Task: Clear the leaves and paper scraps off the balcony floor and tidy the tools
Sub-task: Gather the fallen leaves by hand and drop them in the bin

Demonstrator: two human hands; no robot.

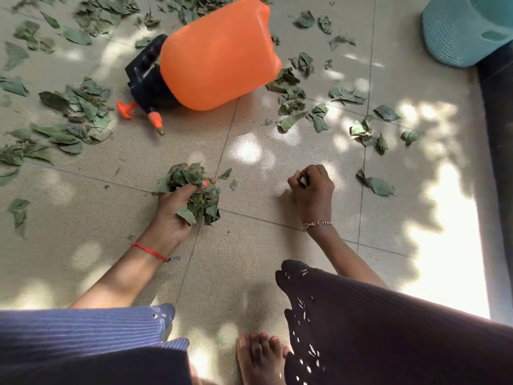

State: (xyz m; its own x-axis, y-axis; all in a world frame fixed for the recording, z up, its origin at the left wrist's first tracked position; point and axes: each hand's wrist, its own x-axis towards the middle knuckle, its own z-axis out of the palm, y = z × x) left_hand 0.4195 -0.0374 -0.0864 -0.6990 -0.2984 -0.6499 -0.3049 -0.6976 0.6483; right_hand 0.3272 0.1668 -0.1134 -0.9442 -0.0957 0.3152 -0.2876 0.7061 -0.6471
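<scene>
Beige floor tiles (249,273) lie under dappled sunlight, and loose leaves (77,107) are strewn across most of the far half. An orange sprayer (219,54) lies tipped on its side among them, with its black pump head and nozzle pointing left and down. More leaves are tucked against its lower right edge. A teal basket (455,37) stands in the top right corner, beside a dark strip (497,162) that runs along the right edge.

Nearer, the left hand (172,215) clenches a full bunch of leaves (197,190) just above the floor, with two small leaf bits (229,177) lying just beside it. The right hand (313,190) is curled, fingertips down at the tile, pinching a small pale-green scrap (303,180); what kind of scrap cannot be told. A single leaf (377,186) lies to its right. A bare foot (261,357) rests at the bottom edge between dark skirt folds.
</scene>
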